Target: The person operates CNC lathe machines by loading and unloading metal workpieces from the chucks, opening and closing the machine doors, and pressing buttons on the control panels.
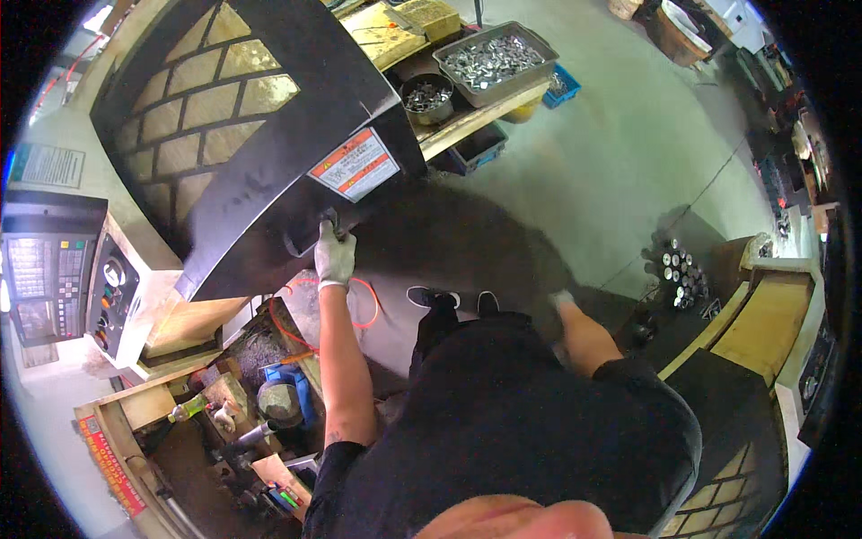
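Typical machine shop floor here – grey concrete floor (620,153), a bit stained, daylight washing over it. Wooden worktop (480,117) up top carries a metal tray of shiny parts (494,61) and a round tin (427,97), blue crates (480,148) tucked underneath – control panel (54,269) off on the left
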Motion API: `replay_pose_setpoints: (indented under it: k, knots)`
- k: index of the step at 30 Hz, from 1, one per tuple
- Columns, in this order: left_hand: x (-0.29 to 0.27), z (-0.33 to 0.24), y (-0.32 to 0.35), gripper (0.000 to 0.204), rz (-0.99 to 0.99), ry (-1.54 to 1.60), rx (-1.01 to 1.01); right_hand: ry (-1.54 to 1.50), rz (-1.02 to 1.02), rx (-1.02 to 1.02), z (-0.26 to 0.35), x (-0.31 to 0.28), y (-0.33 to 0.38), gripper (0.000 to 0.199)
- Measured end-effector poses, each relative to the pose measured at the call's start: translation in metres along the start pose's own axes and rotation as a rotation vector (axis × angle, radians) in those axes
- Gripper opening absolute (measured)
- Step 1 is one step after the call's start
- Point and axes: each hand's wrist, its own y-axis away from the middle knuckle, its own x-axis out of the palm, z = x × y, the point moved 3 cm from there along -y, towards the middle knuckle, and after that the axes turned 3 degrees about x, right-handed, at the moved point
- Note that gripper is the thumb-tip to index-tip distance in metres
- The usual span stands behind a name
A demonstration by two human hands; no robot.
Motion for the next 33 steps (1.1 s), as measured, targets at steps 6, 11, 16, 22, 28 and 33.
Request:
replay_pose_setpoints:
  k: [6,11,16,22,28,33]
  knots:
    - [0.026,-0.015,-0.011,0.035,0.064,0.001,0.031,-0.633,0.177,0.318,-0.155,0.04,0.07,0.025]
    - [0.03,-0.036,-0.021,0.042,0.108,0.023,0.07,-1.081,-0.042,0.392,-0.136,0.059,0.096,0.018]
    - [0.025,-0.049,-0.015,0.047,0.171,0.197,0.147,-1.618,-0.161,0.431,-0.08,0.056,0.133,0.02]
    - [-0.006,-0.045,-0.005,0.059,0.458,0.249,0.136,-1.403,-0.197,0.583,-0.031,0.041,0.197,0.027]
    - [-0.025,-0.038,0.013,0.054,0.283,0.577,0.461,-0.963,-0.524,0.509,-0.036,0.099,0.232,0.034]
    - [0.004,-0.055,0.022,0.028,1.307,1.765,-0.376,-0.712,-0.794,0.435,-0.042,0.153,0.262,0.035]
